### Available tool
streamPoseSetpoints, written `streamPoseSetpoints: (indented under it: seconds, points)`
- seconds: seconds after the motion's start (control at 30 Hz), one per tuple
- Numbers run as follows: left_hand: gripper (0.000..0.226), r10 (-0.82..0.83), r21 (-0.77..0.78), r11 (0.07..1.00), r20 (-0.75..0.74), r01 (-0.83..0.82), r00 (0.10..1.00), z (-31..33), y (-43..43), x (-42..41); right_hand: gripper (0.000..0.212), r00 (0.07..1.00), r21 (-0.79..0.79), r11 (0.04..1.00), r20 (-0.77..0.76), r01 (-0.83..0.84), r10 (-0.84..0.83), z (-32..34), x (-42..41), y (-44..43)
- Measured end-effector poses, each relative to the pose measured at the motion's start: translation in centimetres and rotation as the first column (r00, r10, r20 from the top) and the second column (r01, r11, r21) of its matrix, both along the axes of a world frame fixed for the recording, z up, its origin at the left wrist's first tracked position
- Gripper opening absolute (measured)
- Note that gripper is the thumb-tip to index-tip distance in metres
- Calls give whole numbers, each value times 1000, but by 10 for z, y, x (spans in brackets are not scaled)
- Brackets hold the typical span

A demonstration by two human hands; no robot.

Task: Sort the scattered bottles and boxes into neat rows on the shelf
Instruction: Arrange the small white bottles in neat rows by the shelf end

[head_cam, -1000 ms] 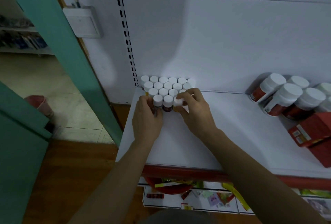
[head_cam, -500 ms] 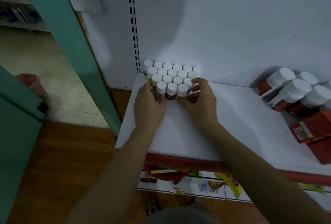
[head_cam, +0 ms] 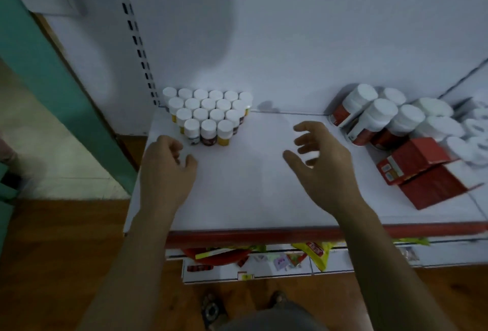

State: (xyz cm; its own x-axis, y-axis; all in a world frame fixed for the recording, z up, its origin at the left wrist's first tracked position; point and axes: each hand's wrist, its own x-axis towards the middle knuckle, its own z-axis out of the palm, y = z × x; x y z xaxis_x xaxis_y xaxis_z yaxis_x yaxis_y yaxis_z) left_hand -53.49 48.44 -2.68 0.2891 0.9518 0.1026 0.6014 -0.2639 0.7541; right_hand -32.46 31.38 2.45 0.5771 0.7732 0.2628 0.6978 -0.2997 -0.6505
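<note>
Hands now off small white-capped plastic bottles (head_cam: 208, 116), packed in rows at 11 o'clock on white metal shelf (head_cam: 250, 193) — left hand (head_cam: 165, 172) loosely curled, empty; right hand (head_cam: 319, 166) spread wide, empty. Block looks finished — tipped large red-labelled bottles (head_cam: 383, 119), red cardboard boxes (head_cam: 427, 172) at 2 o'clock remain.

small bottles (head_cam: 208, 116) shelf (head_cam: 253, 185) back-left | large bottles (head_cam: 383, 116) back-right | boxes (head_cam: 427, 172) before them
</note>
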Motion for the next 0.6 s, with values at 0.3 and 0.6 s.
streamPoseSetpoints:
  seconds: [0.3, 0.6]
  points:
    - [31, -543, 39, 840, 80, 541, 836, 23, -115, 118, 55, 741, 13, 751, 146, 661, -655, 23, 118, -162]
    - [70, -683, -39, 703, 239, 710, 690, 18, -208, 291, 54, 970, 45, 972, -97, 230, -225, -2, 165, -204]
